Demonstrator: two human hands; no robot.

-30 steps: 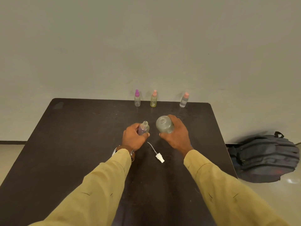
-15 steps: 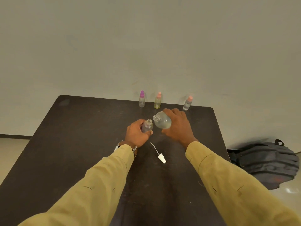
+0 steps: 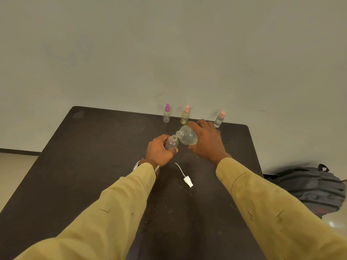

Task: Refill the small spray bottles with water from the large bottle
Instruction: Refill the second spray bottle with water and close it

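Right now I see the left hand (image 3: 159,150) with its fingers curled round the small bottle (image 3: 171,143), a little past the middle of the tabletop (image 3: 93,156) toward its far edge. That bottle is nearly upright, long axis vertical, with its open mouth up and leaning slightly right. The right hand (image 3: 206,142) has its fingers wrapped over the body of the large bottle (image 3: 188,136). This one is tipped over, its long axis close to level, neck pointing left and base under the palm. Its mouth sits at the small bottle's rim. I cannot tell whether they touch, or whether water runs. A white spray cap (image 3: 188,181) with a thin tube lies flat nearer me, between the two sleeves, the tube pointing far-left. Along the far edge three more stand upright: a purple-capped bottle (image 3: 166,115), a yellowish bottle (image 3: 185,116) just behind the large bottle, and a pink-capped bottle (image 3: 219,119) near the far right corner. A dark backpack (image 3: 309,188) lies on the floor off the right edge.
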